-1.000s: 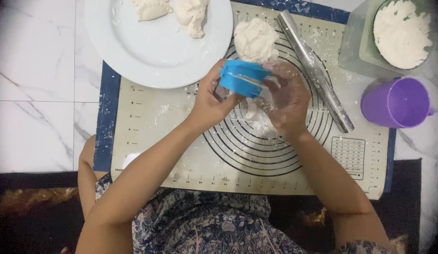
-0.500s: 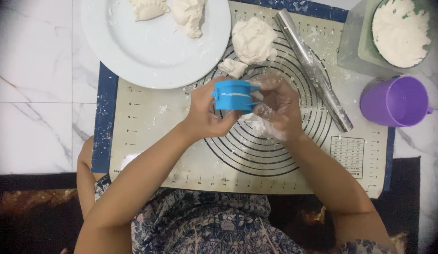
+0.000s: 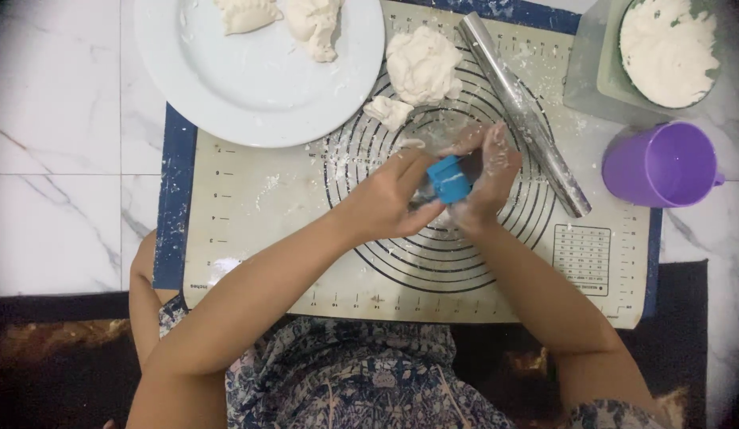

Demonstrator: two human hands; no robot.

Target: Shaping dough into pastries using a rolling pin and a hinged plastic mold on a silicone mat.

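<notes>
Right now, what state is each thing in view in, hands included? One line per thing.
Left hand: gripping the blue cutter.
Right hand: floury, pressed against the cutter.
Blue cutter: held between both hands above the mat.
White plate: holds two dough pieces.
Dough lump: loose on the mat.
Rolling pin: lying on the mat, untouched.
Purple cup: upright.
Flour container: open, filled.

plate [image 3: 226,87] left, rolling pin [image 3: 522,111] right, on mat [image 3: 258,230]
</notes>
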